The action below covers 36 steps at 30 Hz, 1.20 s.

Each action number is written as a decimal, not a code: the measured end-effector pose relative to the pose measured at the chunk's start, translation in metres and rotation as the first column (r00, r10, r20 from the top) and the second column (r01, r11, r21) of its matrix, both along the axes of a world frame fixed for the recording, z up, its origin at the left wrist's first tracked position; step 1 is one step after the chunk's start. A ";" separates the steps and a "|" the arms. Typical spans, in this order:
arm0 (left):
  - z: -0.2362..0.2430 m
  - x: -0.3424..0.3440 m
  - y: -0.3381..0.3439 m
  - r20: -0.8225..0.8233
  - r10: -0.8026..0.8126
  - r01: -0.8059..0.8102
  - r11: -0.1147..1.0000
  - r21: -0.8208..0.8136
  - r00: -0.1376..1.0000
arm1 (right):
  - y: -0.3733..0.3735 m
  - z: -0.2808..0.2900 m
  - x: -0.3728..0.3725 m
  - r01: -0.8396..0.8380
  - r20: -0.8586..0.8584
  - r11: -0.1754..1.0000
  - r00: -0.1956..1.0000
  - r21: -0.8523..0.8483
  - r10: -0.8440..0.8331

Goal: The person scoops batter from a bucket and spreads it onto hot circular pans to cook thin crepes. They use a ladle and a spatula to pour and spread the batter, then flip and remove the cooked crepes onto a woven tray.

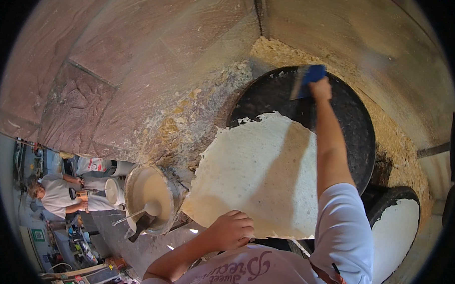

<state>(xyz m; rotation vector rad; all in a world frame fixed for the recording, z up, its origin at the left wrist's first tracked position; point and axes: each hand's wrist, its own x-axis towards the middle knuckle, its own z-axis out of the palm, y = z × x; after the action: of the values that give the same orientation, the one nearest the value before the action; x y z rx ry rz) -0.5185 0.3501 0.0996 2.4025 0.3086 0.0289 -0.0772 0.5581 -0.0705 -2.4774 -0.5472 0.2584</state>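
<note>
A large, thin pale flatbread [251, 168] with ragged edges covers the near left part of a round black griddle [348, 116] and reaches past its rim toward me. My left hand [233, 230] is closed at the near edge of the sheet, its curled fingers on that edge; the fingertips are partly hidden. Stretched forward, my right hand [321, 89] grips a blue scraper [310, 80], blurred by motion, over the bare far part of the griddle. The shadow of my arm falls across the flatbread.
Left of the flatbread stands a bucket of pale batter [158, 189] with a ladle [151, 209] in it. A second griddle [416, 196], bearing another pale sheet, is at the lower right. Walls rise behind. A person [60, 194] stands at the far left beside a white bucket [114, 192].
</note>
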 end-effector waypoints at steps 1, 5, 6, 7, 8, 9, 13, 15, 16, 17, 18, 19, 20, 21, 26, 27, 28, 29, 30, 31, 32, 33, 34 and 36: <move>0.003 0.003 0.001 0.003 -0.018 0.018 1.000 -0.006 1.000 | 0.019 -0.006 -0.018 -0.100 -0.104 0.995 0.990 -0.018 0.098; 0.003 0.002 0.000 -0.060 -0.058 0.058 0.998 -0.005 0.996 | 0.055 0.012 -0.150 -0.513 -0.200 0.848 0.852 -0.131 0.484; 0.005 0.001 -0.001 -0.055 -0.064 0.063 0.998 -0.008 0.996 | 0.053 0.017 -0.156 -0.484 -0.218 0.865 0.866 -0.132 0.451; 0.007 0.001 -0.001 -0.048 -0.076 0.076 0.997 -0.010 0.996 | 0.049 0.018 -0.145 -0.381 -0.193 0.918 0.915 -0.114 0.356; 0.009 0.000 0.000 -0.040 -0.094 0.093 0.996 -0.015 0.995 | 0.038 0.015 -0.124 -0.267 -0.170 0.959 0.954 -0.096 0.249; 0.010 -0.002 0.000 -0.051 -0.114 0.114 0.993 -0.008 0.992 | 0.022 0.015 -0.098 -0.137 -0.141 0.988 0.982 -0.078 0.125; 0.004 -0.003 0.002 -0.083 -0.240 0.244 0.969 0.035 0.967 | -0.107 0.011 0.031 0.134 0.021 0.988 0.991 -0.073 -0.133; 0.001 -0.005 0.000 -0.065 -0.250 0.250 0.968 -0.003 0.966 | -0.185 0.022 0.056 0.165 -0.060 0.977 0.983 -0.133 -0.174; 0.001 -0.005 -0.002 -0.038 -0.245 0.245 0.970 -0.007 0.969 | -0.227 0.030 0.058 0.176 -0.106 0.975 0.976 -0.137 -0.191; 0.001 -0.003 -0.003 -0.010 -0.243 0.243 0.970 -0.012 0.970 | -0.269 0.041 0.049 0.212 -0.078 0.967 0.971 -0.141 -0.224; 0.000 -0.002 -0.005 0.018 -0.242 0.242 0.970 -0.019 0.970 | -0.307 0.041 0.047 0.239 -0.140 0.948 0.952 -0.209 -0.271; -0.002 0.002 -0.006 0.054 -0.268 0.267 0.963 0.038 0.962 | -0.351 0.041 0.033 0.294 -0.088 0.941 0.947 -0.166 -0.311; -0.001 0.007 -0.005 0.046 -0.319 0.317 0.947 0.046 0.947 | -0.390 0.041 0.013 0.340 -0.036 0.932 0.937 -0.124 -0.347; 0.003 0.012 -0.003 0.037 -0.368 0.366 0.929 0.053 0.929 | -0.422 0.045 -0.006 0.371 -0.068 0.915 0.920 -0.158 -0.385; 0.025 0.048 -0.006 -0.005 -0.541 0.540 0.840 0.057 0.841 | -0.553 0.033 -0.142 0.239 0.102 0.837 0.971 -0.492 -0.218; 0.033 0.058 -0.011 0.026 -0.513 0.513 0.858 0.006 0.858 | -0.563 0.038 -0.176 0.248 0.017 0.818 0.960 -0.518 -0.280; 0.040 0.069 -0.015 0.009 -0.535 0.535 0.845 0.008 0.845 | -0.584 0.031 -0.207 0.400 0.050 0.813 0.906 -0.423 -0.420; 0.045 0.081 -0.017 -0.004 -0.553 0.553 0.833 0.005 0.833 | -0.600 0.028 -0.236 0.575 0.068 0.781 0.813 -0.246 -0.578; 0.053 0.092 -0.021 -0.027 -0.558 0.559 0.829 0.015 0.829 | -0.610 0.022 -0.256 0.680 0.144 0.706 0.732 -0.196 -0.666; 0.061 0.105 -0.024 -0.058 -0.543 0.541 0.840 -0.037 0.838 | -0.621 0.016 -0.271 0.743 0.209 0.659 0.667 -0.114 -0.715; 0.069 0.120 -0.027 -0.088 -0.530 0.523 0.848 -0.090 0.843 | -0.630 0.010 -0.284 0.795 0.271 0.606 0.590 -0.029 -0.761; 0.080 0.136 -0.030 -0.128 -0.519 0.519 0.854 -0.038 0.845 | -0.636 0.003 -0.288 0.846 0.267 0.533 0.522 -0.039 -0.810; 0.090 0.154 -0.031 -0.164 -0.504 0.513 0.858 0.014 0.848 | -0.641 -0.007 -0.287 0.852 0.311 0.523 0.501 -0.012 -0.808; 0.106 0.188 -0.026 -0.005 -0.470 0.470 0.883 0.001 0.883 | -0.629 -0.003 -0.276 0.811 0.228 0.555 0.585 -0.187 -0.778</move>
<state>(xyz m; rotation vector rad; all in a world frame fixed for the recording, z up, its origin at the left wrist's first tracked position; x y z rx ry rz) -0.3305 0.3243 0.2054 2.4174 -0.2816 -0.1989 -0.3527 -0.0709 -0.0736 -2.7294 0.6708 -0.2093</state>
